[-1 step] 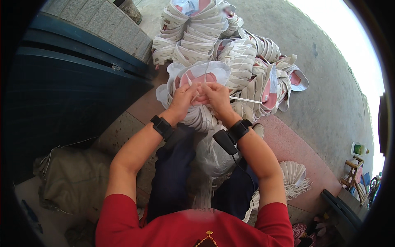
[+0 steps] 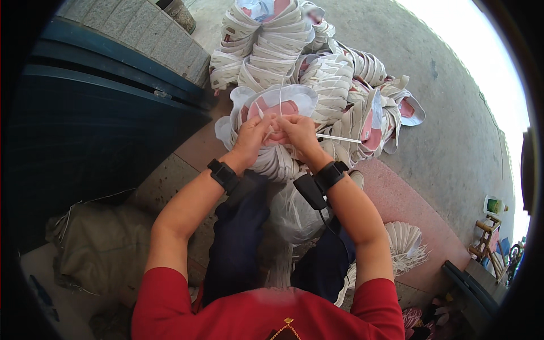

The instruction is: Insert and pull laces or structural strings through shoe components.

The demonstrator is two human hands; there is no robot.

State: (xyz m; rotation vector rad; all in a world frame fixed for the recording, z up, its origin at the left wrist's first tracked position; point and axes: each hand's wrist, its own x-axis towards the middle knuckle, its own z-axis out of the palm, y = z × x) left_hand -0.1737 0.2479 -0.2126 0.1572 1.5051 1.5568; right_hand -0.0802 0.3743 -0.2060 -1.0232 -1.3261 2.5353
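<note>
My left hand (image 2: 253,133) and my right hand (image 2: 299,130) meet over a white shoe upper (image 2: 306,97) with a pink lining, on top of a stack near my knees. Fingers on both sides are pinched together around a thin white shoelace (image 2: 281,99). One strand rises above the right fingers; a short end sticks up by the left ones. Exactly how the lace runs between the fingertips is hidden. A straight white strip (image 2: 340,137) extends to the right from beside my right hand.
Stacked white uppers (image 2: 328,79) lie beyond and right of my hands. Between my legs hangs a clear plastic bag (image 2: 294,212). A dark blue panel (image 2: 102,124) stands at left, above a brown sack (image 2: 105,246). Another bundle of uppers (image 2: 405,243) lies at right.
The strand above my right hand has shifted slightly left. My right wrist has turned a little; both hands stay pinched on the lace.
</note>
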